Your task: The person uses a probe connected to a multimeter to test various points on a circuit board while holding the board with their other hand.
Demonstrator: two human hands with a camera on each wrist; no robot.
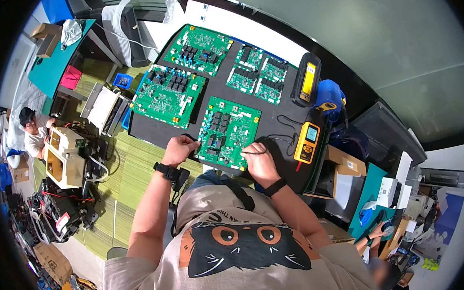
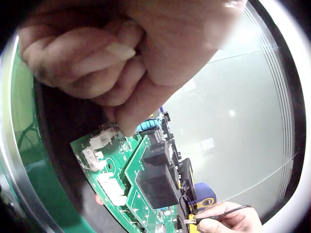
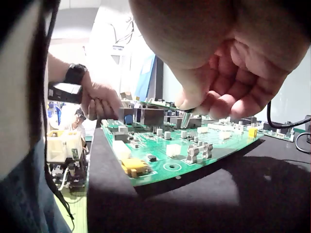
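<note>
A green circuit board [image 1: 228, 132] lies nearest the person, with black relays [image 2: 158, 182] and white connectors. At its left edge is the left hand [image 1: 181, 149], fingers curled, with thumb and fingertip pinching the board's edge by a connector [image 2: 102, 139]. Over the board's near right corner, the right hand [image 1: 260, 162] pinches a thin probe on a black cable. Its metal tip [image 3: 186, 119] points down among the small components, close over the board. An orange handheld meter [image 1: 307, 143] with a lit display lies right of that hand.
Two large green boards [image 1: 169, 94] lie at the table's left, and a panel of smaller boards [image 1: 257, 74] at the back. A black-and-yellow case [image 1: 306, 80] and a blue tape-like tool [image 1: 329, 99] stand at right. A cardboard box [image 1: 344, 162] is beyond the table's right edge.
</note>
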